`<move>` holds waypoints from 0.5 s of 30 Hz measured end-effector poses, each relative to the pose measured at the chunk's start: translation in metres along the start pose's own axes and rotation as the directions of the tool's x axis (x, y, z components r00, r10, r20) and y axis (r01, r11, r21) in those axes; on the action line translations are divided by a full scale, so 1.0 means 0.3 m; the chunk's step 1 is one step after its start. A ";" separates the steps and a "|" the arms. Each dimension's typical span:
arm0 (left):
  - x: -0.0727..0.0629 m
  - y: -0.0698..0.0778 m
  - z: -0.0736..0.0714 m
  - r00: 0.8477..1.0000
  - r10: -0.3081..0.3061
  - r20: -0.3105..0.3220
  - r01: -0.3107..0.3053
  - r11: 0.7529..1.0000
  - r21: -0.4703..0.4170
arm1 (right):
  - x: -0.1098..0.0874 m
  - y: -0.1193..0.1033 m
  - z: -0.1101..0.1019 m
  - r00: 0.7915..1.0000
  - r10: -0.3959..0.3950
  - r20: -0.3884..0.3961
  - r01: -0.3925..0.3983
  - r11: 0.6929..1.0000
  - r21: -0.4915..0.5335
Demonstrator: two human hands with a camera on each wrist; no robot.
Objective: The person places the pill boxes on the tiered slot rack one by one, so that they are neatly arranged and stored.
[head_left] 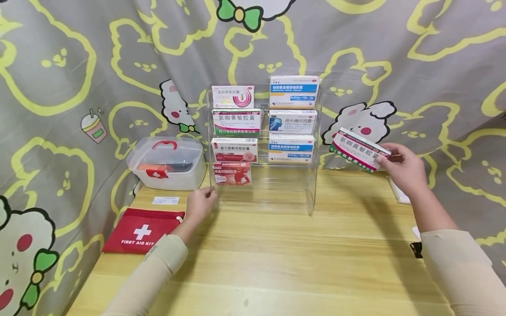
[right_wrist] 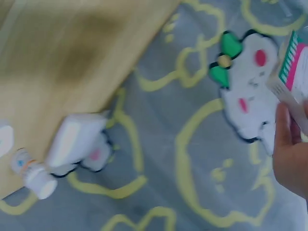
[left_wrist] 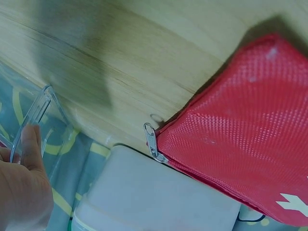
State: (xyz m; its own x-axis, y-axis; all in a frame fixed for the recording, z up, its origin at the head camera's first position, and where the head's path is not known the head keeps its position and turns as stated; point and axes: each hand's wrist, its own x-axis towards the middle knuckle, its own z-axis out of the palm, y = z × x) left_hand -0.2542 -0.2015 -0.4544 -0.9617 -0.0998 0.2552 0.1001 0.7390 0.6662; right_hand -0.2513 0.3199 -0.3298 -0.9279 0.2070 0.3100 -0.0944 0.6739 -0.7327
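In the head view, my right hand (head_left: 406,169) holds a white, green and pink medicine box (head_left: 357,150) by its right end, in the air to the right of a clear display rack (head_left: 272,206). My left hand (head_left: 200,204) pinches the rack's lower left side edge; the left wrist view shows the thumb on the clear panel (left_wrist: 36,113). Medicine boxes stand on the rack in two columns, among them a matching green and pink box (head_left: 237,123) on the left and a red box (head_left: 232,174) lowest on that side. A blue and white box (head_left: 291,149) is lowest on the right.
Left of the rack stands a translucent case (head_left: 174,177) with a red handle. A red first aid pouch (head_left: 134,224) lies nearer, beside a small white label (head_left: 166,200). The right wrist view shows a white bottle (right_wrist: 33,173) and a blurred white object (right_wrist: 77,137).
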 end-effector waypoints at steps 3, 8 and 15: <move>0.000 -0.007 -0.001 1.000 -0.008 -0.005 0.008 1.000 0.001 | -0.014 -0.062 0.014 0.993 -0.073 -0.090 0.094 0.962 0.256; 0.000 -0.005 -0.005 1.000 -0.013 0.004 0.013 1.000 -0.001 | -0.027 -0.170 0.059 0.968 -0.217 -0.127 0.248 0.740 0.625; 0.000 0.007 -0.006 1.000 0.006 0.009 -0.006 1.000 -0.004 | -0.018 -0.261 0.179 0.949 -0.312 0.031 0.286 0.902 0.324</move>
State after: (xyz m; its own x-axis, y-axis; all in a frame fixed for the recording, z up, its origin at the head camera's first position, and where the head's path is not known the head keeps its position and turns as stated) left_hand -0.2534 -0.2012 -0.4516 -0.9633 -0.0896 0.2532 0.1069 0.7369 0.6675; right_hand -0.2582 0.2279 -0.3066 -0.8626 -0.0355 0.5047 -0.4674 0.4375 -0.7682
